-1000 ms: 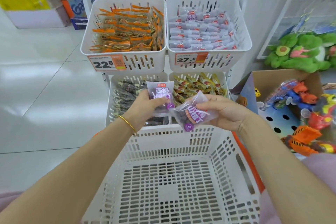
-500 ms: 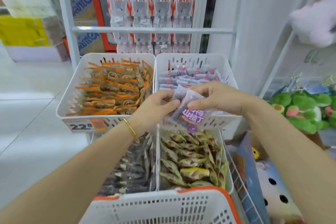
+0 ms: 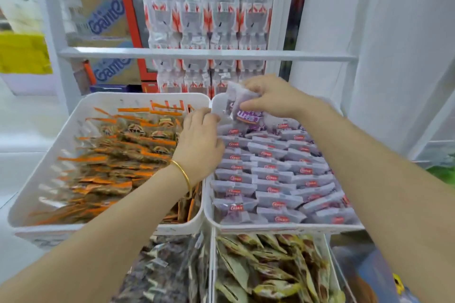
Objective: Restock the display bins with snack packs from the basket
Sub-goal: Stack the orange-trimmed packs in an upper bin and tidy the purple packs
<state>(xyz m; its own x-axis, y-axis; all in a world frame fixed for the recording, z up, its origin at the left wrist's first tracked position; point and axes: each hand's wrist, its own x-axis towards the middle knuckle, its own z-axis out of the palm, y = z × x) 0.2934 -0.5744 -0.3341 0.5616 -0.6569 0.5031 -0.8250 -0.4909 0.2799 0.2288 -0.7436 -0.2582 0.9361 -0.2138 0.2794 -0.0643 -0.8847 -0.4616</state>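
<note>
Behind my grip
I see a white rail (image 3: pixel 209 53) crossing just beyond the grip, red-and-white packets (image 3: pixel 209 15) hanging behind it, cardboard boxes (image 3: pixel 103 17) with blue lettering well to the left, a white pillar (image 3: pixel 394 44) to the right.

purple snack pack (image 3: pixel 248 115), tilted — over back of full white bin (image 3: pixel 283 227)

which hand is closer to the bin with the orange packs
Left. The left hand is over the right edge of the orange-pack bin. The right hand is farther off, over the back of the neighbouring bin, pinching a purple snack pack.
</note>
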